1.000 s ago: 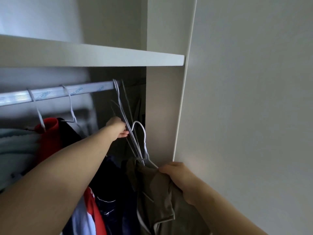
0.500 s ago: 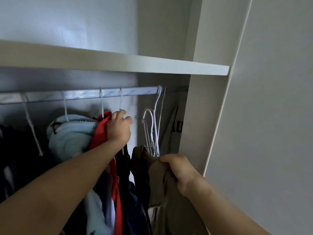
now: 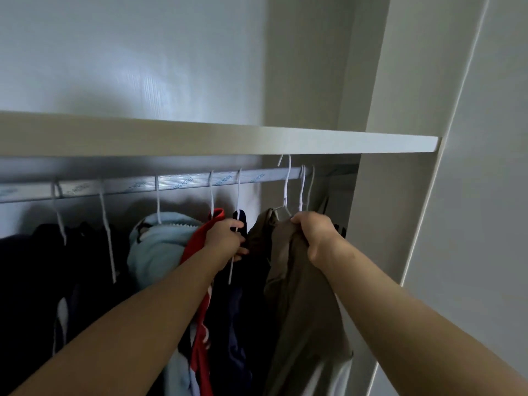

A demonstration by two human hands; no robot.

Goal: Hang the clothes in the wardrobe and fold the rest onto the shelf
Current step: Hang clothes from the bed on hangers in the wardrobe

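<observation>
A silver rail (image 3: 183, 182) runs under the wardrobe shelf (image 3: 228, 141). My right hand (image 3: 314, 234) grips an olive-brown garment (image 3: 300, 295) at its shoulder, on a white wire hanger (image 3: 287, 190) whose hook rises above the rail near its right end. My left hand (image 3: 225, 240) holds the wire of a hanger (image 3: 238, 190) carrying a dark navy garment (image 3: 237, 324), beside a red garment (image 3: 200, 310). A light blue fleece (image 3: 157, 247) and dark clothes (image 3: 43, 267) hang further left.
Empty white hangers (image 3: 304, 187) hang at the rail's right end against the wardrobe side panel (image 3: 385, 224). The open wardrobe door (image 3: 485, 195) stands at the right. The white back wall shows above the shelf.
My right hand has lifted the olive-brown garment and its hanger up to the rail. My left hand went from the empty hangers to the navy garment's hanger. The view tilted up.
</observation>
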